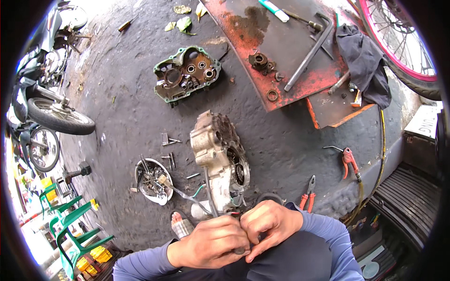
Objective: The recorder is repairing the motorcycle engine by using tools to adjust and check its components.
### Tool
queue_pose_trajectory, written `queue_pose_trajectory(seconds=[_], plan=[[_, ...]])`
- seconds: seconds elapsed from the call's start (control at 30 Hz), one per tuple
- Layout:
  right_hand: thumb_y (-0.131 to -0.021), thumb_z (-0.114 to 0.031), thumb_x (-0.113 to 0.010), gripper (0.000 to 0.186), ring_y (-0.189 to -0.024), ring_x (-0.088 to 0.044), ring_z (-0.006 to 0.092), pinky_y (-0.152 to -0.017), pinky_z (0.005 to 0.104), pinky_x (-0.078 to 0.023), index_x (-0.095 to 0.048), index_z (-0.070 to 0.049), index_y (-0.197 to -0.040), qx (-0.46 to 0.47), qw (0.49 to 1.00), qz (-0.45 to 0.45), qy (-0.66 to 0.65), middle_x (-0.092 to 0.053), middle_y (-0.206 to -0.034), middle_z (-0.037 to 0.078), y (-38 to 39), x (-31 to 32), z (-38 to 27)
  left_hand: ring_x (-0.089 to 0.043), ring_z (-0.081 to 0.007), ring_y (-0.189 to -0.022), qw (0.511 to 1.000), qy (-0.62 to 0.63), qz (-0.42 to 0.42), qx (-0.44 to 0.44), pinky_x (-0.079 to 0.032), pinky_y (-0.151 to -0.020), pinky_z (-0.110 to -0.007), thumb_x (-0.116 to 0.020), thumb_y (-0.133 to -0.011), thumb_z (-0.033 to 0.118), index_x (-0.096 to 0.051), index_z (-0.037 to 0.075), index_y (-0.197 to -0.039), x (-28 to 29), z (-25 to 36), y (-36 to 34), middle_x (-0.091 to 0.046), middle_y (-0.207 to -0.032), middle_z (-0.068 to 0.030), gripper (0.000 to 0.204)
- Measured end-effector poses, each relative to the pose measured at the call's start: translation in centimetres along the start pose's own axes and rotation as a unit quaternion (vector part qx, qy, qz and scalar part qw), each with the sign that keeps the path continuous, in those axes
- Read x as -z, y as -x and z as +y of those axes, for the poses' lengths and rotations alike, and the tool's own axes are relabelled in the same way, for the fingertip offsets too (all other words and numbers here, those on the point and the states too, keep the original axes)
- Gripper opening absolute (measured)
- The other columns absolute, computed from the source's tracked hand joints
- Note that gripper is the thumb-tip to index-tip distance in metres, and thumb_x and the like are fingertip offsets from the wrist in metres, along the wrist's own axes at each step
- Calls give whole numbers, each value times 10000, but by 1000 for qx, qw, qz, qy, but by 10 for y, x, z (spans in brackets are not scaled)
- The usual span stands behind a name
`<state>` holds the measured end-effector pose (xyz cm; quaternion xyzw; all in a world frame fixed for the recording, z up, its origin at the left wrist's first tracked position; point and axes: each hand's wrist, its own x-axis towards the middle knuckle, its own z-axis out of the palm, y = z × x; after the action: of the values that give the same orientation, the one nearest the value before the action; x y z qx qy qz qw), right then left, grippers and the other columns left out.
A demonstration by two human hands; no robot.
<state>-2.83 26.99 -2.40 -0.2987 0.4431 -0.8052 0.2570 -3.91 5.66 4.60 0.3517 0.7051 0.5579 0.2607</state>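
My left hand (211, 242) and my right hand (273, 225) meet over my lap, both with fingers closed. A dark rounded end shows beneath the left fingers; what either hand grips is mostly hidden. Just beyond them stands a silver engine block (211, 145), its round opening facing right. A dark rod or hose (209, 192) runs along the block down to the left hand; whether it is held I cannot tell. Left of the block, a white bowl (162, 199) holds bolts and small metal parts. Farther off lies a crankcase half (187, 75) with a green gasket edge.
A red metal table (262, 84) at upper right carries a long bar wrench (307, 54) and small parts. Pliers (309, 193) and a red air blow gun (347, 159) lie at right. Motorcycles (61, 117) and green chairs (75, 225) stand left. Loose bolts (172, 160) lie near the bowl.
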Motion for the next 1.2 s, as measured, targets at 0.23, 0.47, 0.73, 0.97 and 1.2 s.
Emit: queue_pose_trajectory(seconds=[0.23, 0.47, 0.73, 0.97, 1.2], plan=[[-931, -121, -720, 197, -735, -602, 291, -652, 394, -476, -615, -26, -794, -23, 990, -120, -69, -596, -757, 85, -37, -16, 19, -645, -286, -900, 994, 83, 69, -6, -549, -766, -396, -780, -816, 78, -679, 29, -995, 6, -13, 58, -680, -946, -81, 211], [-897, -143, -769, 258, -664, -568, 272, -627, 387, -452, -580, -53, -746, -40, 984, -158, -68, -538, -689, 57, -47, -22, 27, -533, -231, -817, 997, 58, 58, -14, -468, -813, -396, -813, -838, 330, -699, 110, -906, -6, -19, 74, -710, -975, -10, 257], [-844, -275, -823, 476, -584, -494, 272, -542, 395, -383, -439, -68, -654, -50, 992, -87, -73, -445, -609, 57, -34, -29, 31, -516, -252, -699, 982, 14, 166, -84, -424, -682, -390, -763, -806, 518, -654, 66, -908, -24, -24, 56, -638, -884, -71, 475], [-869, -288, -794, 486, -565, -474, 289, -535, 415, -363, -416, -62, -665, -68, 991, -111, -41, -443, -605, 66, -29, -45, 41, -513, -255, -751, 977, 42, 193, -77, -412, -749, -431, -729, -838, 527, -667, 68, -951, -44, -32, 84, -662, -916, -61, 477], [-878, -319, -778, 489, -543, -469, 294, -528, 418, -367, -421, -63, -663, -106, 986, -127, -19, -439, -586, 69, -28, -58, 49, -494, -211, -840, 984, 57, 162, -41, -407, -794, -402, -747, -830, 527, -701, 127, -878, -62, -40, 120, -689, -965, 17, 405]])
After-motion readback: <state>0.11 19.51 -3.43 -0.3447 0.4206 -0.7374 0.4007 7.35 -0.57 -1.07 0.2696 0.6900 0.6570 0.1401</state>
